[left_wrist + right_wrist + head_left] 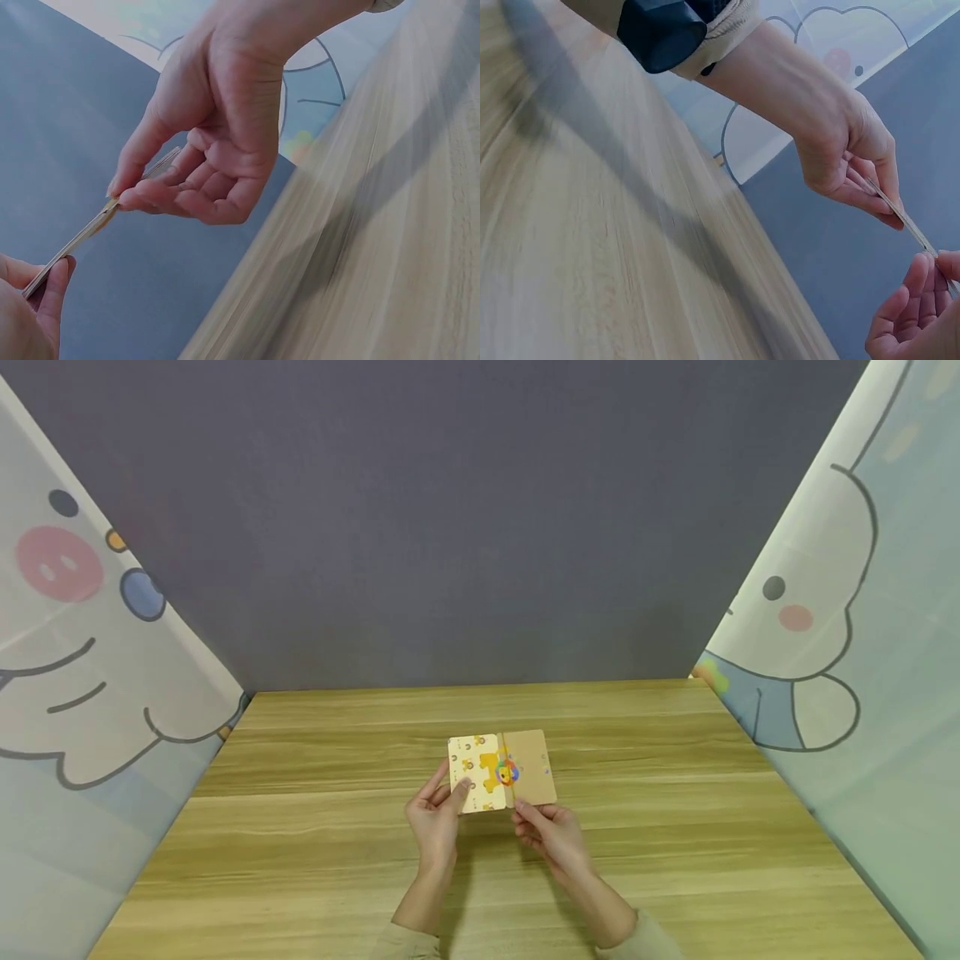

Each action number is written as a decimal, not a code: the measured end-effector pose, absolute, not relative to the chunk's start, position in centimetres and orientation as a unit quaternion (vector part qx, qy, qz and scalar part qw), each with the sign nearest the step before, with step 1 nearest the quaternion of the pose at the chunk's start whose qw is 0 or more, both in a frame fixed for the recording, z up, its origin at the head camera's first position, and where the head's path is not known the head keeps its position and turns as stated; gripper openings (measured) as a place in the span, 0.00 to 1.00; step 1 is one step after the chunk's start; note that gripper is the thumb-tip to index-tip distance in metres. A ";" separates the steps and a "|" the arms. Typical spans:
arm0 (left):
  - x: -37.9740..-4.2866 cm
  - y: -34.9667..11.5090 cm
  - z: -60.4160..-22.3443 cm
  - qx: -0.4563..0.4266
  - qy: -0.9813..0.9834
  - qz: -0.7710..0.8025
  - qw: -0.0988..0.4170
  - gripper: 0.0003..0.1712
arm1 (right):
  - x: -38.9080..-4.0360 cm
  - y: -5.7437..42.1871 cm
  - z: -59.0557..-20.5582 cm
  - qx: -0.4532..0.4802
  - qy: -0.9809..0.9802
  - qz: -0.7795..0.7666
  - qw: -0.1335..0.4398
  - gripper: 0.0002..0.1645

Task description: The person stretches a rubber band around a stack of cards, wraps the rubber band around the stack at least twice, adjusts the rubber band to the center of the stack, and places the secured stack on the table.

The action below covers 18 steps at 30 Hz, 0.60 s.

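A small card booklet [533, 767] is held up over the table, spread flat. Its left half is cream with small printed figures and a yellow body shape; its right half is plain brown with a few small marks. A colourful lion head [507, 772] lies over the fold. My left hand [435, 827] grips the cream half at its lower left, thumb on the face and fingers behind. With thumb and fingertips, my right hand [555, 839] pinches the lower edge near the fold. Both wrist views show the booklet [79, 238] edge-on and thin.
The wood-grain table [300, 827] spreads under both hands. Behind it rises a dark grey panel [480, 527]. Cartoon-printed curtains hang at the left [112, 693] and right [885, 610] sides. Arm shadows fall on the tabletop.
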<state>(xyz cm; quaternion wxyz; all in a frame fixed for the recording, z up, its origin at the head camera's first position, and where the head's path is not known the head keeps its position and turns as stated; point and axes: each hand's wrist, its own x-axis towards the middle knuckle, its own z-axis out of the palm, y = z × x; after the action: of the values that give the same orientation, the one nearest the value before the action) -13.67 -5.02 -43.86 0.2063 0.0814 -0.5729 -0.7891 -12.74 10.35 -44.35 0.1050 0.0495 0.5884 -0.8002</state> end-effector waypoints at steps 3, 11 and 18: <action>-13.5 -4.7 -44.0 0.071 -0.581 -0.786 0.201 0.24 | -12.6 9.9 -44.4 0.047 0.585 -0.802 0.116 0.10; -13.4 -4.3 -43.8 0.055 -0.571 -0.797 0.188 0.25 | -12.6 9.2 -44.4 0.034 0.577 -0.806 0.128 0.12; -13.4 -4.3 -43.9 0.066 -0.569 -0.800 0.181 0.25 | -12.4 9.5 -44.5 0.014 0.589 -0.793 0.157 0.16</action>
<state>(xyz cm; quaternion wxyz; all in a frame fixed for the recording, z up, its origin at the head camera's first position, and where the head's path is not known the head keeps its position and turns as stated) -13.37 -4.31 -43.94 0.1815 0.0660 -0.5686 -0.7996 -12.36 9.48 -44.55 0.1568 0.0142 0.5889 -0.7927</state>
